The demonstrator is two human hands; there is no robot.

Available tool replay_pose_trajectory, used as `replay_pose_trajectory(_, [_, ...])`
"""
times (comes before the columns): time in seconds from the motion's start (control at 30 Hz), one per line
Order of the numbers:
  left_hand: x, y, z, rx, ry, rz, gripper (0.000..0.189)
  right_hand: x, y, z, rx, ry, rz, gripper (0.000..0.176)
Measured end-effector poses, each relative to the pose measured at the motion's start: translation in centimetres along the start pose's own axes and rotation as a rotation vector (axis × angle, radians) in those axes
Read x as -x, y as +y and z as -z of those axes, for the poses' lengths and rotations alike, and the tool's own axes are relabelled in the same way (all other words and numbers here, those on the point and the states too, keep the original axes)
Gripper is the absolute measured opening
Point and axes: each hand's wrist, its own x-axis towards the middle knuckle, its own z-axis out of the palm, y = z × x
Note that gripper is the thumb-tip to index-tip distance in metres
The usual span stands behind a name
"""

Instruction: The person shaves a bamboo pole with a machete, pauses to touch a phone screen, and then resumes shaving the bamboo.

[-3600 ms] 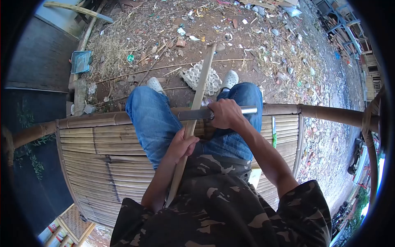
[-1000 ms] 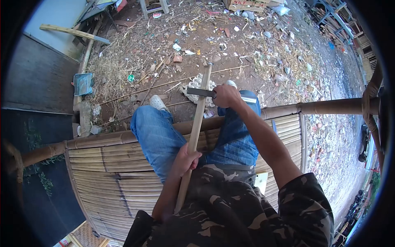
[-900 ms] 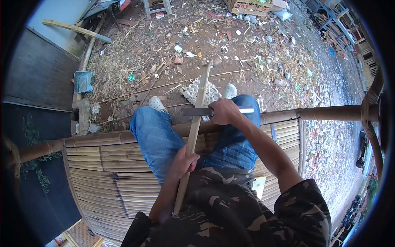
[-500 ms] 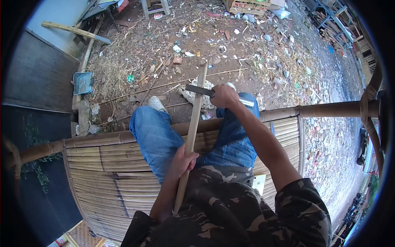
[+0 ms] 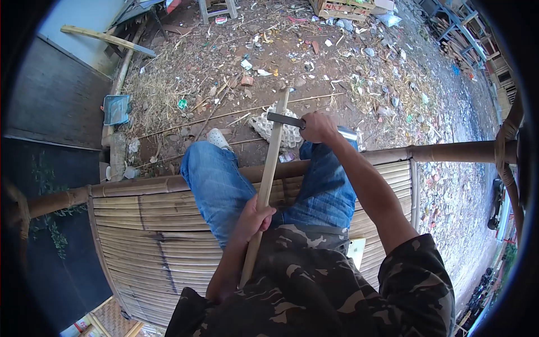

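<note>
My left hand (image 5: 255, 218) is wrapped round the lower part of a long, pale bamboo strip (image 5: 272, 160), which slants up and away from my lap between my knees. My right hand (image 5: 320, 128) grips the handle end of a dark, flat blade (image 5: 285, 119). The blade lies across the strip near its far end, its tip sticking out past the strip's left edge. Most of the blade's handle is hidden in my fist.
I sit on a slatted bamboo bench (image 5: 185, 241) with a thick front pole (image 5: 140, 186). A pale moulded tray (image 5: 292, 136) lies on the littered ground beyond. A blue basket (image 5: 116, 109) stands at the left, a wooden crate (image 5: 339, 9) at the far edge.
The whole view has shifted slightly, with things appearing a little further right. Both hands keep their holds, and the blade still crosses the strip near its far end.
</note>
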Motion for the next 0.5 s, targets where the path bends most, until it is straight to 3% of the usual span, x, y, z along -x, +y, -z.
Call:
replay_pose_trajectory(0.2, [-0.3,0.0,-0.1,-0.027,-0.027,0.025,0.022,7.4,-4.6,0.3,0.059,-0.197,0.229,0.033])
replay_pose_trajectory(0.3, [0.1,0.2,-0.5,-0.096,-0.031,0.047,0.023,5.4,-2.9,-0.3,0.051,-0.11,0.146,0.031])
replay_pose_trajectory(0.37, [0.5,0.4,-0.8,-0.111,-0.005,0.065,0.025,1.6,-0.4,-0.1,-0.023,0.024,-0.042,0.029])
replay_pose_trajectory(0.5, [0.2,0.4,-0.6,-0.102,0.006,0.032,0.026,-0.2,-0.4,-0.5,0.026,0.008,0.015,0.029])
